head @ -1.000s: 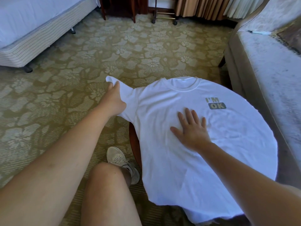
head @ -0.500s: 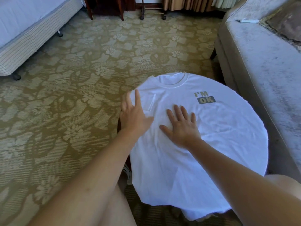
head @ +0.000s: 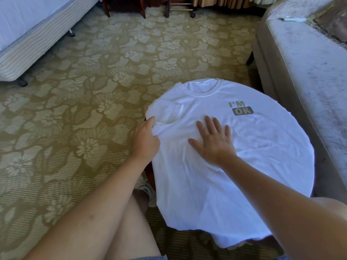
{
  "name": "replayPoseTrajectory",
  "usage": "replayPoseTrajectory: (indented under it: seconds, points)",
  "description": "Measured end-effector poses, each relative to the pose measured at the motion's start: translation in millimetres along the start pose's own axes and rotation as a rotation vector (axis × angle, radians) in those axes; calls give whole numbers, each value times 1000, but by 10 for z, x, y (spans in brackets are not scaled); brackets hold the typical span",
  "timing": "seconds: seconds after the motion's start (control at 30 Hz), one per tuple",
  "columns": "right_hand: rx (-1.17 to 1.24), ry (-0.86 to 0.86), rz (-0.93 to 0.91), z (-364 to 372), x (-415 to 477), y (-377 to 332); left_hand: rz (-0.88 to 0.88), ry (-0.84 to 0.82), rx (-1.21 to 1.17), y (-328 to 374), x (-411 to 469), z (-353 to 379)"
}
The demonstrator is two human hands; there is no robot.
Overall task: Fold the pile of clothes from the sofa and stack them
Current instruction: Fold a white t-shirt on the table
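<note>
A white T-shirt [head: 244, 166] printed "I'M OK" lies face up over a small round table [head: 148, 171], covering nearly all of it. Its left sleeve is folded inward onto the chest. My left hand [head: 145, 139] grips the shirt's left edge just below that folded sleeve, fingers curled under the cloth. My right hand [head: 214, 139] lies flat with spread fingers on the middle of the shirt, pressing it down. The shirt's hem hangs over the table's near edge.
The grey sofa [head: 309, 72] runs along the right, close to the table, with a pen [head: 293, 19] and a cushion [head: 334, 19] on it. A bed [head: 33, 34] stands at the far left. Patterned carpet [head: 75, 119] fills the floor. My knee and shoe [head: 148, 190] are near the table's left.
The left sleeve, held out to the side a second ago, was folded onto the chest. My left hand then slid back to the shirt's left edge. My right hand stayed flat.
</note>
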State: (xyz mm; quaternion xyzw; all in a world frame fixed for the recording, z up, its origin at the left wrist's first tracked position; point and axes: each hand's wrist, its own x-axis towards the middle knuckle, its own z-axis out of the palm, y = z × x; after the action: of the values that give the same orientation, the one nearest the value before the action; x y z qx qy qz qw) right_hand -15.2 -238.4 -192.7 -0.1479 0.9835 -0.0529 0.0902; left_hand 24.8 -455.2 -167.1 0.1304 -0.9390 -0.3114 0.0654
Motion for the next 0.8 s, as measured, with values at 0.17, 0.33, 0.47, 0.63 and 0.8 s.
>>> replayPoseTrajectory:
  seconds: [0.17, 0.33, 0.47, 0.63, 0.8]
  points:
    - [-2, 5, -1, -4, -10, -6, 145, 60, 212, -112, -15, -90]
    - [5, 12, 4, -1, -8, -6, 209, -117, 255, -19, -161, 44]
    - [5, 18, 5, -8, -12, -11, 255, -59, 329, -21, -306, 114]
    - [-6, 7, 8, -14, -17, -21, 130, -192, 406, -37, -327, 157]
    - [-12, -28, 31, -31, -13, -81, 85, -409, 465, -205, -131, 12]
